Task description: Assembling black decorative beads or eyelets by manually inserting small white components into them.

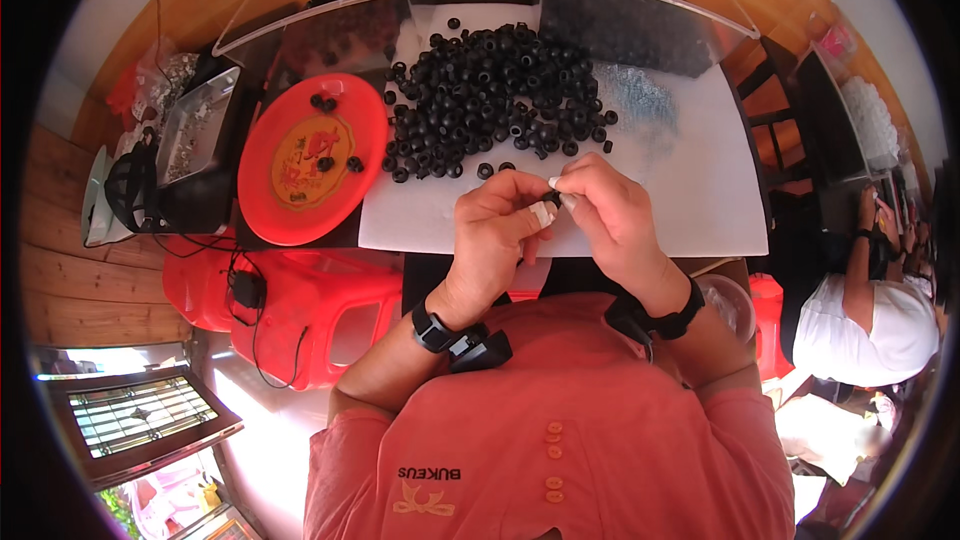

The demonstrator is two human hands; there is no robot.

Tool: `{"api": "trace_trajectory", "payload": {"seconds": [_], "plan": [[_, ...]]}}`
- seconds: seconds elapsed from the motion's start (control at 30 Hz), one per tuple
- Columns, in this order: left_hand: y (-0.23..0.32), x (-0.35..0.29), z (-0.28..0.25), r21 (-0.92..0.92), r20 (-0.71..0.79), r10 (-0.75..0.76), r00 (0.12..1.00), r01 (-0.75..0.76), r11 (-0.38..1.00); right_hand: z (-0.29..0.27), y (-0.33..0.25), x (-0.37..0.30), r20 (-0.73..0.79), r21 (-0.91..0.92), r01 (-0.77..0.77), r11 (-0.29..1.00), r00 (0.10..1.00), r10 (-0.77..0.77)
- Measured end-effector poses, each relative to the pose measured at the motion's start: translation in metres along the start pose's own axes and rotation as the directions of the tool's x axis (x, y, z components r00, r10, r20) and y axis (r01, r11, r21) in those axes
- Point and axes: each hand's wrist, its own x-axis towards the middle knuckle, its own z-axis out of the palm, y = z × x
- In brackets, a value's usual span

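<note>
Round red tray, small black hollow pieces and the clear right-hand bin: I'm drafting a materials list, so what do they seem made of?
Round red tray: likely plastic, given its smooth, evenly coloured surface.
Small black hollow pieces: plastic or rubber; their dark, soft sheen leaves it open.
Clear right-hand bin: probably rigid plastic, smooth and see-through, with dark contents showing.
</note>
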Motion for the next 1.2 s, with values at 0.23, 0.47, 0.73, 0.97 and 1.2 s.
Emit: {"api": "trace_trajectory", "payload": {"seconds": [0.23, 0.47, 0.73, 0.97, 1.2], "plan": [[-0.001, 0.005, 0.005, -0.004, -0.044, 0.002, 0.999, -0.003, 1.0, 0.0, 0.014, 0.001, 0.007, -0.136, 0.196, 0.971, 0.98, -0.197], [0.001, 0.003, 0.001, 0.042, 0.003, -0.028, 1.0, 0.028, 0.999, -0.003, 0.013, -0.002, 0.009, -0.299, 0.335, 0.894, 0.937, -0.349], [0.0, 0.004, -0.001, -0.092, 0.033, 0.027, 0.999, -0.024, 0.995, 0.014, 0.006, -0.011, -0.081, -0.247, 0.222, 0.943, 0.965, -0.248], [-0.002, 0.007, -0.003, -0.054, 0.018, 0.057, 0.998, -0.056, 0.997, 0.033, 0.011, -0.009, -0.193, -0.475, 0.084, 0.876, 0.961, -0.198], [0.008, 0.009, 0.002, 0.133, 0.131, -0.071, 0.989, 0.053, 0.99, 0.008, 0.011, -0.004, -0.091, -0.458, 0.171, 0.873, 0.967, -0.237]]}}
